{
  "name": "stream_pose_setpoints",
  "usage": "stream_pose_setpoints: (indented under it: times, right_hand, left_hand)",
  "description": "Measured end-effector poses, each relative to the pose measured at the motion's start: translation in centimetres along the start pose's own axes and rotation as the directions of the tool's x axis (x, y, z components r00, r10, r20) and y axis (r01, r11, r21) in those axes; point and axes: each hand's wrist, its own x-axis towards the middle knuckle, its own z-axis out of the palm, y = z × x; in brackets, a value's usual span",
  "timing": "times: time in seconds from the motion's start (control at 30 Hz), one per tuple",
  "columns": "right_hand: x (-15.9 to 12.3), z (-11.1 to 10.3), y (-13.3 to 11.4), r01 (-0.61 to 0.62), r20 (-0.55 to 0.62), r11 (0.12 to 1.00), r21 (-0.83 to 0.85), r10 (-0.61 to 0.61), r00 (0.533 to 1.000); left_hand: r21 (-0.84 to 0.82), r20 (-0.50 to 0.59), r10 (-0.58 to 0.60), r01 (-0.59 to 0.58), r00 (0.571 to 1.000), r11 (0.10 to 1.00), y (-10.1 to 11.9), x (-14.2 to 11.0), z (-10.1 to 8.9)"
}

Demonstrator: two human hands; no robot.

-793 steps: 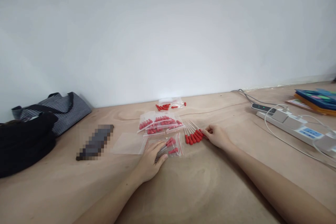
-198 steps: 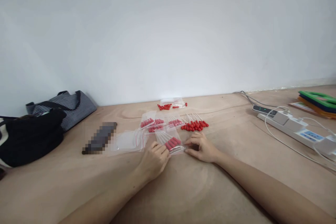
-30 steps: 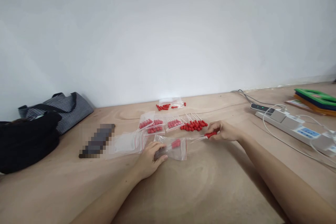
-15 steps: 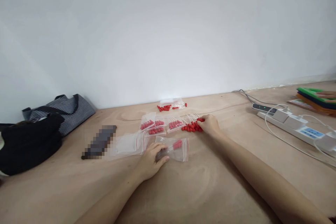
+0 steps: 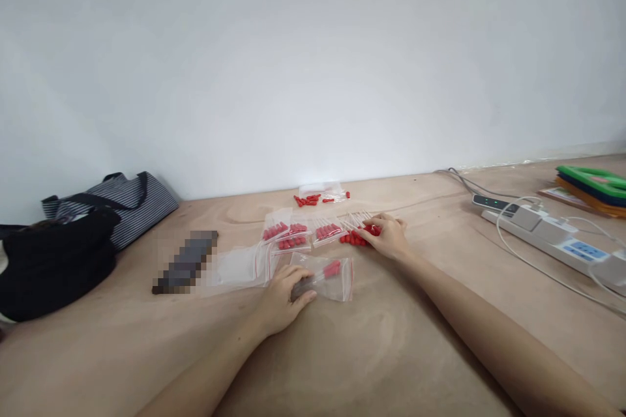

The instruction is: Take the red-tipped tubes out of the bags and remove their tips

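My left hand (image 5: 286,296) grips the left end of a clear zip bag (image 5: 317,287), with fingers on top and thumb below. Inside that bag lie a few droppers with red bulbs (image 5: 332,268). My right hand (image 5: 388,236) reaches over a pile of loose red-bulbed droppers (image 5: 351,240), thin clear stems pointing away. Its thumb and fingertips are pinched at the pile, seemingly on a dropper; the fingers partly hide it. Just left of the pile lie filled zip bags of droppers (image 5: 328,232), and another filled bag (image 5: 292,242).
Empty zip bags (image 5: 237,267) lie left of my left hand, beside a blurred dark phone-like object (image 5: 186,262). Loose red bulbs (image 5: 306,200) and a bag are near the wall. A power strip (image 5: 552,238) with cables stands right; a striped bag (image 5: 122,202) and black cloth (image 5: 59,267) left.
My right hand has shifted slightly over the pile and turned, its fingers now reaching left across the red bulbs. The left hand and its bag stay in place.
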Motion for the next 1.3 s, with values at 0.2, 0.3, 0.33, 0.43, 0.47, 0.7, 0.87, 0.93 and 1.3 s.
stream_pose_setpoints:
  times: [0.2, 0.3, 0.33, 0.43, 0.47, 0.7, 0.87, 0.93, 1.3]
  right_hand:
    - [0.0, 0.1, 0.3, 0.021, -0.003, 1.0, -0.014, -0.021, 1.0]
    - [0.2, 0.2, 0.7, -0.109, -0.072, 0.993, -0.039, 0.106, 0.992]
    - [0.2, 0.2, 0.9, -0.141, -0.084, 0.989, -0.038, 0.137, 0.987]
    - [0.4, 0.1, 1.4, -0.18, -0.099, 0.983, -0.033, 0.176, 0.979]
    - [0.4, 0.0, 1.5, -0.182, -0.106, 0.983, -0.032, 0.178, 0.978]
    - [-1.5, -0.9, -1.1, 0.085, -0.017, 0.99, 0.117, -0.083, 0.996]
    - [-4.6, -1.0, -3.0, 0.299, 0.287, 0.945, 0.129, -0.324, 0.901]
    - [-5.3, -0.7, -3.3, 0.321, 0.332, 0.94, 0.114, -0.341, 0.88]
    - [-6.0, -0.2, -5.3, 0.465, 0.36, 0.885, -0.001, -0.434, 0.826]
  left_hand:
    - [-0.008, 0.005, 0.001, -0.001, 1.0, 1.0, 0.0, -0.1, 0.0]
    - [-0.007, 0.004, 0.005, -0.005, 1.0, 1.0, -0.1, -0.1, 0.0]
    - [-0.005, 0.004, 0.005, -0.005, 1.0, 1.0, -0.1, -0.1, 0.0]
    - [-0.002, 0.0, 0.006, -0.006, 1.0, 1.0, -0.2, -0.1, 0.0]
    - [-0.004, 0.001, 0.006, -0.006, 1.0, 1.0, -0.3, -0.1, 0.1]
    - [-0.036, -0.005, 0.004, -0.004, 1.0, 0.999, -0.2, -0.2, 0.0]
    - [-0.077, 0.012, 0.019, -0.018, 1.0, 0.997, 0.2, -0.1, 0.0]
    - [-0.092, 0.018, 0.021, -0.019, 1.0, 0.996, 0.3, 0.0, 0.1]
    - [-0.052, 0.119, 0.029, -0.023, 0.992, 0.998, 0.5, 0.0, 0.1]
